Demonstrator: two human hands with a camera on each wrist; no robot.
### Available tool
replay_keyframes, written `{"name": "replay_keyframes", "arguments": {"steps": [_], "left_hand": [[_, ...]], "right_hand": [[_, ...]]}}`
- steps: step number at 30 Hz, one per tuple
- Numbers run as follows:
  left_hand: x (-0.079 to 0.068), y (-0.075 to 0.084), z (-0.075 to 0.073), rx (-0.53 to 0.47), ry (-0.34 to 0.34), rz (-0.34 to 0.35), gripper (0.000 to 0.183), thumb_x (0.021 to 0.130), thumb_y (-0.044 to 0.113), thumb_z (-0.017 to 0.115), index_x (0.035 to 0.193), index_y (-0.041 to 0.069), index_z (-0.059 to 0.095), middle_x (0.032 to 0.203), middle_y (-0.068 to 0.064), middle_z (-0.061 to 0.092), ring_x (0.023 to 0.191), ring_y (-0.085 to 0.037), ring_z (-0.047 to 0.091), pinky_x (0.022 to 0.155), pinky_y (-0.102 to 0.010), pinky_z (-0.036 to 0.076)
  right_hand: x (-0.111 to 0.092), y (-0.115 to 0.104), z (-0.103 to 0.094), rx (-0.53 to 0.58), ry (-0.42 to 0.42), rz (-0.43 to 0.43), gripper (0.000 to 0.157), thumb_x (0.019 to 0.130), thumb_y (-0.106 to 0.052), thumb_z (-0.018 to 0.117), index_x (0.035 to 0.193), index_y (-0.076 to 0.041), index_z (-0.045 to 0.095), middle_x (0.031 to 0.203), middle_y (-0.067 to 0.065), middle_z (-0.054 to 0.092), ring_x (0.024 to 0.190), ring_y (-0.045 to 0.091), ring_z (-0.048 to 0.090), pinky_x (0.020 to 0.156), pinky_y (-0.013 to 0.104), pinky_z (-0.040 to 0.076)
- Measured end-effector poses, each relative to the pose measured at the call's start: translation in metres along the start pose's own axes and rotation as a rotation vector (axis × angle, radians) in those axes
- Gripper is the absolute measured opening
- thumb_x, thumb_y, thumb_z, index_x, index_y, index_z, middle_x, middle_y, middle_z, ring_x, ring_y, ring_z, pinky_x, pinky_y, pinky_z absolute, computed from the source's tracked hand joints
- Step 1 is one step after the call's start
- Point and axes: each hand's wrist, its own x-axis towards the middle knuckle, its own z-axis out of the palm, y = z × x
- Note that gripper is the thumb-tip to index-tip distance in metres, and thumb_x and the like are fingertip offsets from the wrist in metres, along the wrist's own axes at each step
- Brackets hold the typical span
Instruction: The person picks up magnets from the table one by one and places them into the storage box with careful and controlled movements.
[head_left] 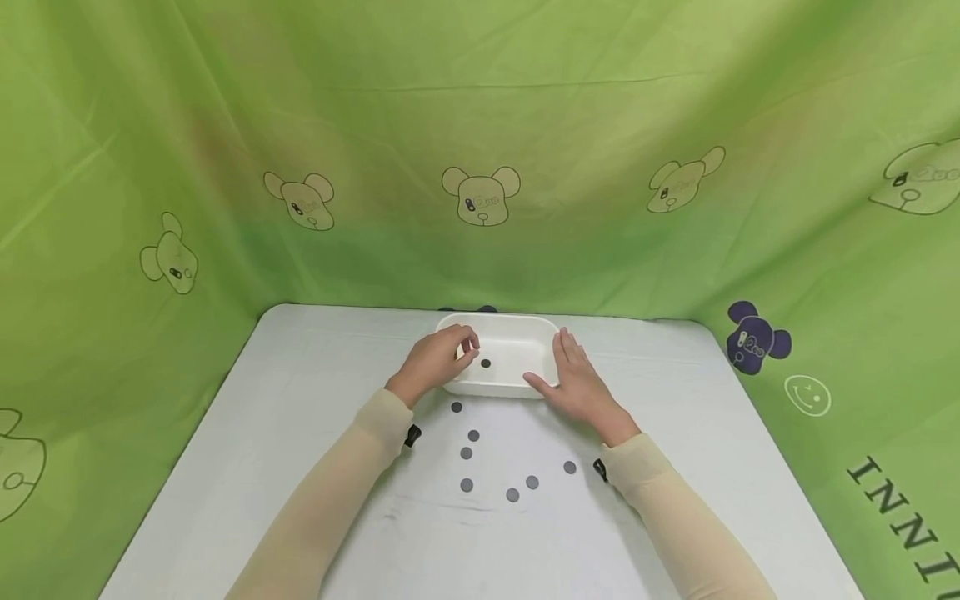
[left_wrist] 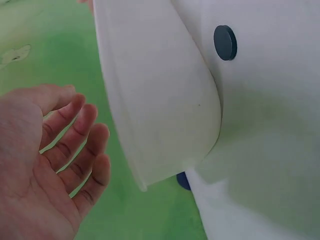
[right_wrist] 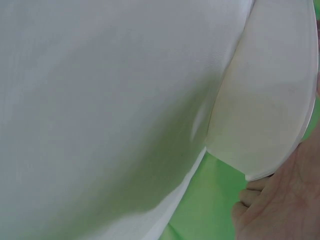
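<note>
A white rectangular tub [head_left: 517, 389] stands at the back middle of the table. Over its left end hovers my left hand [head_left: 442, 354], fingers loosely bent; in the left wrist view nothing lies between them and the thumb. One dark round disc [head_left: 486, 363] shows inside the tub, just right of the left fingertips. My right hand [head_left: 581, 387] rests at the tub's right front corner, its straight fingers along the right rim and the thumb at the front rim. In the right wrist view the tub's outer wall [right_wrist: 265, 95] partly hides those fingers.
Several grey discs [head_left: 467, 484] lie scattered on the white table [head_left: 337, 350] in front of the tub, between the forearms. One disc [head_left: 457, 407] sits close to the tub's front left. Green printed cloth [head_left: 390, 242] hangs behind the table and on both sides.
</note>
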Motion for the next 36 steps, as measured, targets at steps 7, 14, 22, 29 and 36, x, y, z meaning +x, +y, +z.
{"name": "replay_keyframes", "arguments": {"steps": [7,14,22,29,36], "left_hand": [[-0.019,0.004,-0.007,-0.016,0.010,0.034,0.011,0.107,0.027,0.069,0.116,0.020,0.071,0.104,0.006,0.069,0.076,-0.010,0.058,0.071,-0.031,0.051],[-0.042,0.008,-0.005,-0.027,0.006,0.071,0.010,0.106,0.026,0.071,0.115,0.021,0.072,0.103,0.008,0.069,0.078,-0.008,0.058,0.073,-0.030,0.051],[-0.063,0.011,0.004,-0.036,-0.018,0.133,0.009,0.106,0.024,0.071,0.114,0.021,0.072,0.102,0.008,0.069,0.081,-0.013,0.063,0.072,-0.028,0.051],[-0.073,0.007,0.018,-0.032,-0.078,0.150,0.010,0.105,0.025,0.072,0.114,0.020,0.072,0.101,0.009,0.068,0.086,-0.013,0.066,0.076,-0.027,0.052],[-0.081,0.006,0.029,-0.001,-0.103,0.183,0.010,0.103,0.025,0.076,0.111,0.022,0.071,0.101,0.009,0.068,0.088,-0.008,0.062,0.078,-0.029,0.053]], "right_hand": [[0.000,0.000,0.000,-0.003,0.001,-0.004,0.113,0.104,-0.074,0.047,0.168,0.006,0.001,0.178,0.025,-0.005,0.165,0.039,-0.004,0.133,0.052,0.006],[0.001,-0.002,-0.001,-0.001,-0.002,-0.005,0.113,0.104,-0.074,0.048,0.167,0.007,0.001,0.178,0.024,-0.006,0.165,0.040,-0.003,0.133,0.052,0.006],[0.001,-0.002,-0.002,-0.007,-0.004,-0.005,0.112,0.104,-0.072,0.049,0.167,0.008,0.003,0.177,0.025,-0.005,0.165,0.043,0.002,0.133,0.054,0.008],[0.000,-0.002,-0.001,0.001,-0.012,-0.001,0.113,0.104,-0.074,0.048,0.167,0.007,0.001,0.177,0.025,-0.005,0.165,0.042,-0.001,0.133,0.054,0.007],[0.000,-0.003,-0.002,0.004,-0.009,-0.001,0.113,0.104,-0.073,0.049,0.167,0.007,0.001,0.177,0.023,-0.007,0.165,0.043,0.000,0.133,0.054,0.007]]}}
